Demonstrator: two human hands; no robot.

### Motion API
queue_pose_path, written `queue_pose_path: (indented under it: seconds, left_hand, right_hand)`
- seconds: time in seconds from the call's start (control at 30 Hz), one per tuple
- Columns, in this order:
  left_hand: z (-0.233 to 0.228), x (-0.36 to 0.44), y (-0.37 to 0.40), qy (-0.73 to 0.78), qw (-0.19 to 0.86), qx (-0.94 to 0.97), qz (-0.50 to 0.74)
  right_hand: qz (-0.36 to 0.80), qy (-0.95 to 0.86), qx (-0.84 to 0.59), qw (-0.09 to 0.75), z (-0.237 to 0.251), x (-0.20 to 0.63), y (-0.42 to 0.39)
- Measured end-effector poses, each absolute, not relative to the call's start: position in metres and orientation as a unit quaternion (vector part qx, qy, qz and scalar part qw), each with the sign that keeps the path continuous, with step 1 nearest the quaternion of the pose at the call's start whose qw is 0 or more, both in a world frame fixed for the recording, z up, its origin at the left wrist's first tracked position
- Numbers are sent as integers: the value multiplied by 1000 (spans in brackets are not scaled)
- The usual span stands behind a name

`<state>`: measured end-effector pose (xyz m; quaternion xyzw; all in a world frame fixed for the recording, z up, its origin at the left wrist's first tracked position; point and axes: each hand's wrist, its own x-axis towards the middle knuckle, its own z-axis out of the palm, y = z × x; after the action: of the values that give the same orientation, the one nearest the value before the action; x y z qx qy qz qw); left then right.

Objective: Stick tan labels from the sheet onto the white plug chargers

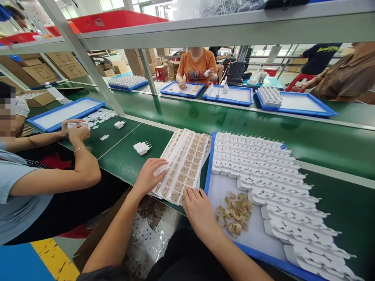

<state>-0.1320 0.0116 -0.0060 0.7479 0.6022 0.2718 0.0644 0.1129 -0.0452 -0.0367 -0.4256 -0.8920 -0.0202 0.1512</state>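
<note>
My left hand is closed around a small white charger plug, held above the left side of a stack of sticker sheets. Rows of tan stickers show on the top sheet, with bare white strips between them. My right hand lies at the sheets' lower right corner, fingers slightly apart and touching the paper; its thumb is hidden. To the right, a blue-rimmed tray bears many rows of white chargers. Crumpled tan scraps lie in its near left part.
Two-pin white chargers lie left of the sheets. A co-worker's hands hold a white piece farther left. Across the green bench sits a person in orange behind blue trays. A metal shelf spans overhead.
</note>
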Motion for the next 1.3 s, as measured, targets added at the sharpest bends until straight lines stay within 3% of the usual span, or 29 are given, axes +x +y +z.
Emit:
queue_pose_path:
  seconds: [0.2,0.4,0.5,0.6,0.67,0.8,1.03,1.3]
  left_hand:
    - [-11,-118,-9,504,141,814,252]
    - [2,-110,-31,610,193,673,372]
    - [8,-101,-34,633,366,548,407]
    - [10,-90,-28,549,592,448,384]
    - [12,-82,-24,503,664,415,366]
    - [21,-59,-28,450,705,421,352]
    - [17,21,-69,374,760,310,433]
    - [8,63,-79,360,783,280,423]
  right_hand:
    - [-37,-906,-386,168,-22,115,-54]
    - [-40,-870,-419,257,-12,127,-47]
    - [-36,-861,-402,309,-5,140,-44]
    - [-7,-870,-317,377,6,151,-49]
    - [12,-877,-272,397,12,159,-56]
    - [73,-837,-314,442,12,181,-71]
    - [292,-607,-487,555,-3,221,-96]
    - [176,-637,-533,529,10,240,-101]
